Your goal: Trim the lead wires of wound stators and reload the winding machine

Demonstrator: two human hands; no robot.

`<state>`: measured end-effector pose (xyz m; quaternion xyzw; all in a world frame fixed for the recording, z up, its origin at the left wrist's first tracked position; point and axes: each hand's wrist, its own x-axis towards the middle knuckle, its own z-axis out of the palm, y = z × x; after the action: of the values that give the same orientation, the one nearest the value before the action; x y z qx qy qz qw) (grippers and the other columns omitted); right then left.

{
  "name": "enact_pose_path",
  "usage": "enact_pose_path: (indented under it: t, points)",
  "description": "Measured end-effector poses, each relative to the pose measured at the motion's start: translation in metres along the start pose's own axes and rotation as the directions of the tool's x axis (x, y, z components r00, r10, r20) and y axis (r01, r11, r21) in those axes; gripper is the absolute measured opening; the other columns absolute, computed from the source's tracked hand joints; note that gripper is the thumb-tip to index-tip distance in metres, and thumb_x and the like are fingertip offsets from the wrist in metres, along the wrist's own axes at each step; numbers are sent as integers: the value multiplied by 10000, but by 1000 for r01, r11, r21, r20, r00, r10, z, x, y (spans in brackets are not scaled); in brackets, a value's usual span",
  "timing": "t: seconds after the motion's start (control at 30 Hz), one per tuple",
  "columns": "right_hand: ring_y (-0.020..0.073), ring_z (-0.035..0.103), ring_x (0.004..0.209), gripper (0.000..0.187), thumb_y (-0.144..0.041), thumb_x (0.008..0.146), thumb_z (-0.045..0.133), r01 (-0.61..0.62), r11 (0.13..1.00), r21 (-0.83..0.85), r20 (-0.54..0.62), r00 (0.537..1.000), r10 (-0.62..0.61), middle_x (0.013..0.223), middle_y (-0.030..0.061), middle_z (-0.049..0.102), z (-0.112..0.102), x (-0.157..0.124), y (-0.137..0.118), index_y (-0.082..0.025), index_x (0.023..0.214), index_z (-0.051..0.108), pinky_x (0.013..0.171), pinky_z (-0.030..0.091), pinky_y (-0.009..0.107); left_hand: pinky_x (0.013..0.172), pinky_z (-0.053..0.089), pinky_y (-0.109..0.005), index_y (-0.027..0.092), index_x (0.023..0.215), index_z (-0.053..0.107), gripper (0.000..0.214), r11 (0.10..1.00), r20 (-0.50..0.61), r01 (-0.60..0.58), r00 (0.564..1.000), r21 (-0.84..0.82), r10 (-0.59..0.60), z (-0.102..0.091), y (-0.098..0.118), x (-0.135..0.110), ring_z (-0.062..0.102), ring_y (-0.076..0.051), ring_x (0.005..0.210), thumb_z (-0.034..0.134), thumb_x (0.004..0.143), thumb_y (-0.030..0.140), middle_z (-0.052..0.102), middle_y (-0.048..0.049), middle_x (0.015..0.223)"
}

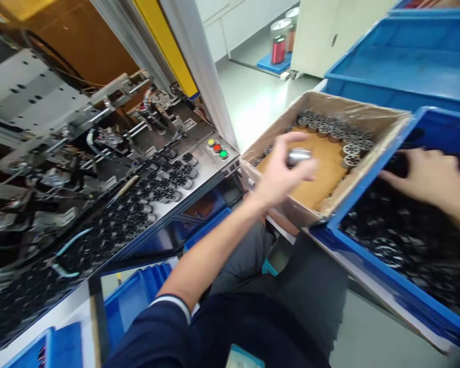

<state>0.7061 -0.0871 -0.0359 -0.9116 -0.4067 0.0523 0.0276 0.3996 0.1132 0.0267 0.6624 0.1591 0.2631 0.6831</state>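
A short, shiny metal cylinder [299, 156] sits in the grip of my left hand [278, 176], between thumb and fingers, above an open cardboard box [352, 105]. Inside that box, round metal parts with spoked black ends [351, 149] stand along the sides around a brown sheet [322, 176]. My right hand [431, 174] reaches into a blue crate [391, 278] full of black, wheel-like parts [387, 251]. Its thumb and fingers are apart around a dark area, and its fingertips are lost among the dark parts, so a hold there is unclear.
On the left stands a machine [107, 135] with a metal worktop [164, 208] bearing many similar cylinders. Yellow, red and green buttons [217, 148] sit at its corner. More blue crates [402, 56] lie at the upper right, and blue bins [132, 301] below the worktop.
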Motion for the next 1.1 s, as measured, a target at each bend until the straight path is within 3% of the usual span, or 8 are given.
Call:
enact_pose_path:
  t: [0.13,0.27,0.37,0.53,0.67,0.83,0.97,1.1]
  points:
    - [411,732,1561,713,-651,1219,788,-38,990,-139,113,992,54,1689,244,727,42,5,7,-158,1726,691,1344,627,652,994,743,-458,284,1295,505,261,910,-199,16,977,415,74,-105,27,-20,726,-188,863,455,1221,529,768,-28,1076]
    - [338,812,1442,523,-524,1201,871,30,984,-175,219,976,9,1613,162,797,54,16,6,-188,1591,782,1242,726,592,1409,548,-653,247,1269,714,294,648,-246,85,956,757,162,-186,47,-51,752,-337,1399,754,1164,519,837,-106,1432]
    - [332,822,1424,507,-506,1198,882,47,977,-207,269,963,11,1603,160,801,51,22,5,-188,1581,789,1217,742,577,1571,333,-732,267,1178,782,257,424,-211,123,963,897,168,-215,45,-69,551,-461,1720,837,1047,481,744,-140,1698]
    - [318,826,1401,485,-517,1212,861,-1,974,-227,333,940,79,1604,150,802,40,21,11,-219,1588,790,1198,750,556,1513,320,-909,313,1238,766,344,241,-208,167,965,956,158,-224,38,-81,479,-611,1761,726,1015,572,686,-176,1750]
    - [303,817,1411,445,-533,1225,840,-2,982,-187,387,919,75,1634,154,792,31,14,7,-257,1573,806,1212,740,524,1535,318,-889,307,1607,702,632,207,-109,70,977,976,183,-186,58,-68,429,-614,1815,765,1043,585,580,-207,1887]
    - [304,818,1401,456,-531,1225,839,-3,984,-180,437,896,83,1642,156,787,20,12,-4,-252,1583,800,1203,746,530,1469,521,-628,204,1665,711,546,335,218,-186,974,924,-61,-63,71,3,680,-403,1645,745,1188,468,773,-157,1748]
    - [303,835,1354,467,-521,1214,859,50,990,-129,502,864,21,1570,141,814,3,11,-1,-217,1563,798,1169,759,536,1351,621,-492,178,1674,734,539,359,335,-241,914,902,-228,43,38,78,770,-349,1552,824,1199,416,824,-157,1673]
    - [290,846,1301,466,-511,1211,865,108,994,-20,564,822,-78,1522,130,829,-11,6,15,-208,1558,796,1141,767,523,1294,679,-546,153,1666,737,508,304,308,-203,882,931,-357,103,-8,125,821,-328,1444,856,1200,319,828,-169,1586]
